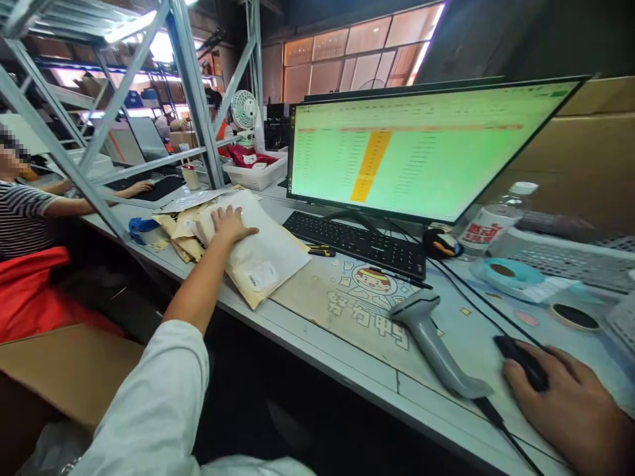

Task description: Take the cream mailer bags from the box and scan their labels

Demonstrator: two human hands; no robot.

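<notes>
My left hand [232,225] lies spread on a stack of pale paper packages, its palm on the top white package [270,248], which has a small printed label near its front corner. Crumpled yellowish envelopes [183,228] stick out beneath it on the left. My right hand [578,396] is wrapped over a black computer mouse [520,360] at the right of the desk. Between the hands, a grey barcode scanner [436,344] lies on the printed desk mat [342,317], its cable running toward the front edge.
Behind the mat stand a black keyboard [357,241] and a lit monitor [417,152]. A yellow-black cutter [322,251], tape roll [510,271] and bottle [496,221] lie or stand nearby. A metal rack post [193,92] rises at left; beyond it sits another person [24,211]. An open carton [74,370] is below.
</notes>
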